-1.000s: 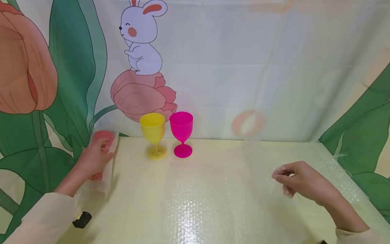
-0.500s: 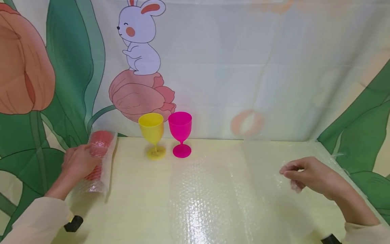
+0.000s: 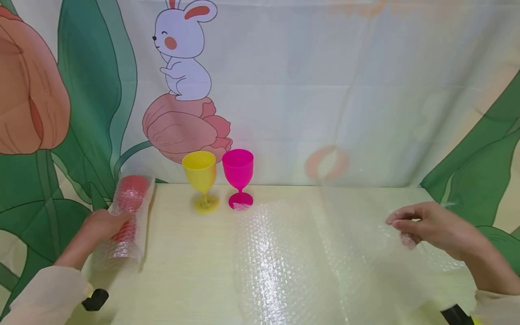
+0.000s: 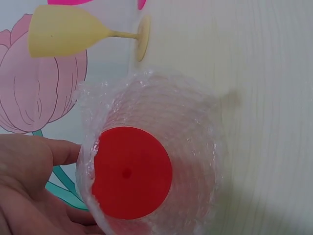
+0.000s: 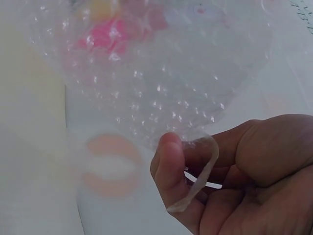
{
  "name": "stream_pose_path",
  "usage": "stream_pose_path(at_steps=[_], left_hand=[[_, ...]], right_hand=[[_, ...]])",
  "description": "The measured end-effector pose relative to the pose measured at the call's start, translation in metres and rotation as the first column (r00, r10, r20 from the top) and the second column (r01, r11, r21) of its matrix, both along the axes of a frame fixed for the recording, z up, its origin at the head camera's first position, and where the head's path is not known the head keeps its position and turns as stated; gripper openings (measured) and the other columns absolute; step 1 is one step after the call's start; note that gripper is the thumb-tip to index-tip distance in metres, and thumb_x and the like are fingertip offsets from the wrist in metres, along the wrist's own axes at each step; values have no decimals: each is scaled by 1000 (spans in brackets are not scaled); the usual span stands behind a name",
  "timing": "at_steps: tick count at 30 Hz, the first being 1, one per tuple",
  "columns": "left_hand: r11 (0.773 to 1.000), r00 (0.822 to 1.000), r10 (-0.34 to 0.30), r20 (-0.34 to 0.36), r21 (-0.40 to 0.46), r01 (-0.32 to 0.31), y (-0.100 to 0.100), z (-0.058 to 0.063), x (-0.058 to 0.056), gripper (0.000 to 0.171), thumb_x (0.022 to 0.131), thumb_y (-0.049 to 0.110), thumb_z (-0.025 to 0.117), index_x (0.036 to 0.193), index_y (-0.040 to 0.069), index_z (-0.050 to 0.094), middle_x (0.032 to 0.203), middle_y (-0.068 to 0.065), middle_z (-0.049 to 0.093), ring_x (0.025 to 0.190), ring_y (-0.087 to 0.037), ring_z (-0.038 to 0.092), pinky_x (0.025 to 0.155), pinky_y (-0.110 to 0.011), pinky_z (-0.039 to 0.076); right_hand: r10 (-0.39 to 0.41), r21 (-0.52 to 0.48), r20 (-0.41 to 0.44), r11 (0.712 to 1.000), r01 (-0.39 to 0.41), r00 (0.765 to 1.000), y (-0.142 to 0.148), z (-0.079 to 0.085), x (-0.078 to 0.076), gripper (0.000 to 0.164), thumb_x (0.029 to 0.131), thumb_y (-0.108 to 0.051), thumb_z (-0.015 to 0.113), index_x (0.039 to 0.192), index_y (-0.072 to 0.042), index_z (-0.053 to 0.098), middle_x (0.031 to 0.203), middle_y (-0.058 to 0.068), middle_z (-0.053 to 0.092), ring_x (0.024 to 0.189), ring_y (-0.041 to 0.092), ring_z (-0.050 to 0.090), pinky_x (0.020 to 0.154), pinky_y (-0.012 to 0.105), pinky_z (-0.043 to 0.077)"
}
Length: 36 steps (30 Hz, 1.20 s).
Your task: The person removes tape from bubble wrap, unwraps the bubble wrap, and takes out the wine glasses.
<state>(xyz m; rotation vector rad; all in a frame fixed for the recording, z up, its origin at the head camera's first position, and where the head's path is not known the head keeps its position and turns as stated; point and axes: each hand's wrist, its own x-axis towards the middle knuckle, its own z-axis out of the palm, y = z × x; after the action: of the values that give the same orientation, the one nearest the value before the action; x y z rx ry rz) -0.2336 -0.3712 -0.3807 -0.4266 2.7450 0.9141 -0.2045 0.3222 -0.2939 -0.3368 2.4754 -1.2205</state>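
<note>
A red goblet [image 3: 128, 198] wrapped in bubble wrap stands at the left of the table; its round red base [image 4: 132, 172] shows through the open end of the wrap in the left wrist view. My left hand [image 3: 97, 228] grips the wrapped goblet from the left side, thumb on the wrap. With thumb and fingertips my right hand [image 3: 436, 230] pinches the edge of a clear sheet of bubble wrap [image 5: 161, 88], raised over the table's right half. That sheet [image 3: 280, 266] spans the middle of the table and overlaps the pink goblet's foot.
Upright near the table's back edge are a yellow goblet [image 3: 200, 174] and a pink goblet [image 3: 238, 167], side by side. Behind them hangs a cloth backdrop [image 3: 284, 90] printed with a rabbit, tulips and leaves. The pale table [image 3: 183, 266] lies under everything.
My left hand has slid down and to the left, from the wrapped goblet's upper part to its side. The right hand has moved right with the pinched bubble wrap, shifting the sheet rightward.
</note>
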Motion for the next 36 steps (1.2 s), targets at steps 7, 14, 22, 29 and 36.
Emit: stream_pose_path(at_steps=[7, 14, 22, 29, 36], left_hand=[[996, 997, -25, 72, 82, 19, -6, -6, -1, 95, 105, 55, 38, 140, -31, 17, 128, -43, 38, 115, -53, 45, 96, -62, 47], [994, 995, -24, 97, 111, 13, -4, -11, -1, 92, 105, 54, 35, 138, -30, 17, 126, -42, 37, 116, -54, 43, 100, -63, 45], [988, 995, -54, 81, 147, 42, -4, -9, 3, 91, 107, 54, 34, 138, -29, 18, 127, -41, 37, 116, -54, 44, 99, -62, 46], [982, 992, -58, 115, 186, 35, -10, -11, 3, 103, 103, 65, 37, 140, -28, 16, 129, -40, 40, 117, -53, 46, 95, -61, 49], [980, 991, -68, 112, 192, 46, -13, -9, 4, 100, 103, 64, 39, 139, -27, 21, 126, -38, 45, 112, -49, 50, 90, -56, 52]], right_hand=[[-36, 66, -1, 997, 36, 999, 15, 9, -4, 45, 110, -15, 51, 139, 20, 48, 91, 7, 63, 74, 16, 58, 75, 32, 54], [-77, 83, -6, 994, 77, 997, 31, 14, -8, 48, 111, -19, 48, 141, 19, 45, 95, 8, 62, 78, 16, 58, 73, 31, 51], [-114, 50, -20, 992, 115, 993, 52, 14, -12, 44, 111, -14, 47, 139, 20, 45, 97, 5, 60, 77, 16, 58, 73, 28, 53], [-179, 42, -24, 983, 180, 984, 79, 5, -24, 51, 110, -15, 50, 143, 22, 39, 115, -5, 65, 86, 10, 60, 78, 25, 55], [-235, -26, 15, 972, 235, 972, 104, -3, -35, 31, 109, -16, 54, 132, 3, 63, 107, -24, 62, 93, 1, 63, 80, 21, 55]])
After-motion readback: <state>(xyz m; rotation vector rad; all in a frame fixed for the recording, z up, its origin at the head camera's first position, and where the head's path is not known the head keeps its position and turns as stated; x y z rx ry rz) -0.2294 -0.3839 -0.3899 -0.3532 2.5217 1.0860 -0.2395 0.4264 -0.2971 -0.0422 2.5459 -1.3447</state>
